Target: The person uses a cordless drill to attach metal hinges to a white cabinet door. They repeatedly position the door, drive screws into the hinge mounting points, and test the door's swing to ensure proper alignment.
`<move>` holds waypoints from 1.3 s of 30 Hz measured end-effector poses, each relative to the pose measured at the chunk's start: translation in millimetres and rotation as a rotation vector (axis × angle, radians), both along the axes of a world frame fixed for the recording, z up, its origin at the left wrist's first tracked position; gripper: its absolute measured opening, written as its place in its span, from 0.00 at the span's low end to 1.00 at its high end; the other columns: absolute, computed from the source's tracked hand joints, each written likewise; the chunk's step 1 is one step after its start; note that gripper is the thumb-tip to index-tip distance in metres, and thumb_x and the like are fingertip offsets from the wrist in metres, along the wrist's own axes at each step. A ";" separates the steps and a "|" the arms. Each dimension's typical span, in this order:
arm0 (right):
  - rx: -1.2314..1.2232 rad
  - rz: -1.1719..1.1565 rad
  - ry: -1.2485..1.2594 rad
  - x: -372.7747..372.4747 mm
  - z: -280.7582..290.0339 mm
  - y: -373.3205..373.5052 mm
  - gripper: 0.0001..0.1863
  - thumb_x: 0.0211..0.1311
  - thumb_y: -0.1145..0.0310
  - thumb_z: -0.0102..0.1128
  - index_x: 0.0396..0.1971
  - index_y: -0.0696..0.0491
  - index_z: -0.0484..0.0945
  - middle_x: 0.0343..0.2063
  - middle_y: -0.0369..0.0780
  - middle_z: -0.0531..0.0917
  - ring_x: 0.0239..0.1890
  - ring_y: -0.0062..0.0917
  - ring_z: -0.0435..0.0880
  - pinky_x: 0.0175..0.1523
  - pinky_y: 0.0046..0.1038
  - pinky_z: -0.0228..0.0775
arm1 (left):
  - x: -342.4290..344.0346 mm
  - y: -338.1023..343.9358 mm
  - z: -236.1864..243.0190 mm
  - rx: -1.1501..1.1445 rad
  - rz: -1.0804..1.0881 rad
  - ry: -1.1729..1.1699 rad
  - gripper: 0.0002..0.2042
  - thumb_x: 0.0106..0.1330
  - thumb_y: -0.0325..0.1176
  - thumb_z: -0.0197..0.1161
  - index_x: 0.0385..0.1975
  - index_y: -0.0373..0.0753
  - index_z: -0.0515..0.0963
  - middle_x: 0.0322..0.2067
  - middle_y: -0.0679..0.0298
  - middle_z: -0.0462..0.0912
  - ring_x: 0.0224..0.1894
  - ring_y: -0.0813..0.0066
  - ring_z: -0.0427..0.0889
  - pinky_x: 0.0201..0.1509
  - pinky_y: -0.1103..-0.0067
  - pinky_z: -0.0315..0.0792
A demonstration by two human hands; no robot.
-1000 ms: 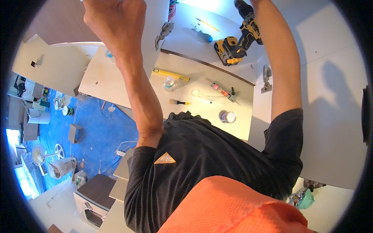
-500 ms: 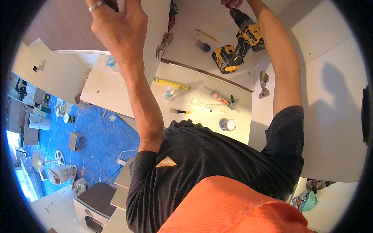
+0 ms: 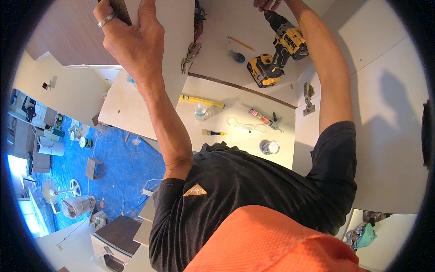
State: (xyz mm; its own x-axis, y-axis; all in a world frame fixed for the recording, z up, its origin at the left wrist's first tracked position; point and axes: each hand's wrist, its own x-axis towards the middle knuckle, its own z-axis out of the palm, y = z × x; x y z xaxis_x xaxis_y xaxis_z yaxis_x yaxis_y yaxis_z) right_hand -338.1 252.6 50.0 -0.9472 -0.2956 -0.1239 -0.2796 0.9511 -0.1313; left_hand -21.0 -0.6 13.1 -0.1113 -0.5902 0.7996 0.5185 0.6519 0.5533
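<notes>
My left hand [image 3: 133, 41], with a ring, is raised at the top left, fingers wrapped round the edge of a dark wood board [image 3: 118, 9]. At the top centre, my right hand [image 3: 267, 5] has curled fingers at the chuck tip of a yellow-and-black cordless drill [image 3: 292, 43]; what they pinch is too small to tell. The drill lies angled inside the white cabinet [image 3: 222, 27]. Beside it are a pencil [image 3: 241, 43] and a blue-ended tool [image 3: 238, 56]. Metal hinges [image 3: 309, 99] are on the cabinet sides.
A cream surface [image 3: 281, 120] below holds a yellow level [image 3: 201, 100], jar [image 3: 200, 112], brush [image 3: 214, 133], caulking gun [image 3: 265, 119] and can [image 3: 270, 147]. A wood-faced panel [image 3: 68, 36] is upper left; blue floor sheeting [image 3: 118, 167] with a fan [image 3: 50, 190] and bucket lies lower left.
The bright glow in the cabinet has gone. My right hand's fingers have come into view at the drill's chuck. My left hand and the board it grips have shifted slightly; the view has moved a little.
</notes>
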 end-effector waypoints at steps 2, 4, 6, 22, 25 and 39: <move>-0.010 -0.006 -0.013 -0.8 7.6 4.8 0.22 0.71 0.63 0.57 0.62 0.54 0.77 0.58 0.47 0.82 0.52 0.39 0.84 0.59 0.38 0.77 | -3.2 -3.9 -1.1 0.018 0.081 -0.004 0.28 0.55 0.41 0.80 0.48 0.32 0.75 0.39 0.52 0.88 0.43 0.60 0.86 0.54 0.69 0.77; -0.018 -0.015 -0.023 -0.6 15.4 9.4 0.22 0.71 0.63 0.57 0.62 0.54 0.77 0.58 0.47 0.82 0.53 0.39 0.84 0.59 0.38 0.76 | -5.2 -5.8 -2.4 0.000 0.090 0.004 0.27 0.56 0.41 0.79 0.48 0.32 0.75 0.39 0.52 0.88 0.43 0.62 0.86 0.54 0.69 0.77; -0.037 -0.021 -0.034 2.8 28.0 12.4 0.23 0.71 0.63 0.57 0.63 0.53 0.77 0.58 0.47 0.82 0.53 0.39 0.84 0.59 0.38 0.76 | -5.2 -5.3 -4.2 0.005 0.118 -0.020 0.26 0.56 0.41 0.79 0.47 0.32 0.75 0.39 0.51 0.87 0.43 0.60 0.86 0.53 0.69 0.77; -1.040 0.711 1.154 151.1 201.6 -68.6 0.20 0.75 0.66 0.53 0.62 0.55 0.76 0.48 0.50 0.86 0.50 0.39 0.85 0.56 0.41 0.77 | 20.8 23.8 0.7 -0.024 0.075 -0.139 0.18 0.70 0.28 0.67 0.53 0.35 0.67 0.36 0.53 0.84 0.39 0.69 0.81 0.49 0.76 0.75; -0.990 0.850 1.375 178.8 244.8 -85.9 0.20 0.76 0.68 0.51 0.63 0.53 0.75 0.48 0.51 0.85 0.44 0.41 0.87 0.48 0.44 0.79 | 19.4 23.4 1.1 -0.085 0.030 -0.019 0.18 0.69 0.29 0.67 0.53 0.36 0.67 0.36 0.54 0.84 0.37 0.70 0.80 0.47 0.76 0.75; -0.717 0.596 0.659 181.9 342.8 -134.3 0.15 0.72 0.72 0.52 0.55 0.55 0.78 0.35 0.51 0.86 0.29 0.37 0.85 0.32 0.41 0.75 | 15.9 22.2 -1.5 -0.098 0.027 0.001 0.16 0.70 0.29 0.67 0.50 0.35 0.67 0.35 0.55 0.83 0.36 0.73 0.78 0.44 0.76 0.75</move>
State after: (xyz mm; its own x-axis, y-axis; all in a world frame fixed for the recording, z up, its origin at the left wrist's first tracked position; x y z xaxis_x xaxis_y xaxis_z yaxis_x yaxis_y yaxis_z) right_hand -156.2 118.3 392.8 -0.4505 -0.5224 0.7240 -0.8774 0.4089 -0.2509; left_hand -5.1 21.7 11.6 -0.0960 -0.5118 0.8537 0.5005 0.7166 0.4859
